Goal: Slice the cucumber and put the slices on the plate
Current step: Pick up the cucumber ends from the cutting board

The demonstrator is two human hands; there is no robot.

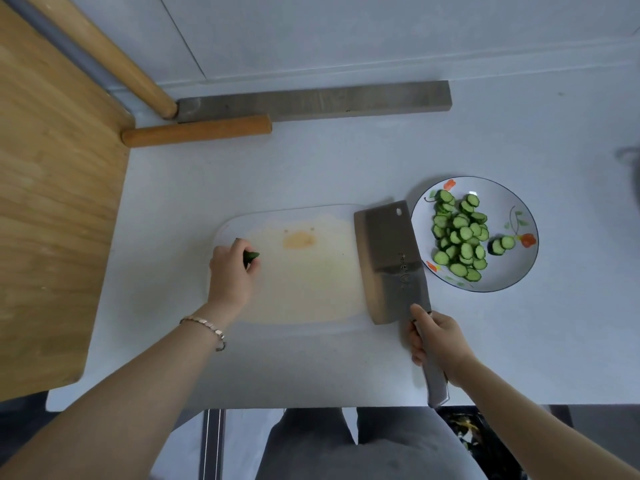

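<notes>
My left hand [231, 268] pinches a small dark green cucumber end [251, 256] at the left edge of the white cutting board [311, 292]. My right hand [438, 342] grips the handle of a wide steel cleaver [391, 258], whose blade lies over the board's right edge. To the right of the blade stands a white flowered plate [519, 265] with a pile of cucumber slices [459, 235] on it. An orange stain marks the board's middle.
A wooden chair [52, 202] stands against the table's left side. A wooden rolling pin [197, 130] and a grey bar [311, 102] lie at the back. The table's front edge runs just below my right hand.
</notes>
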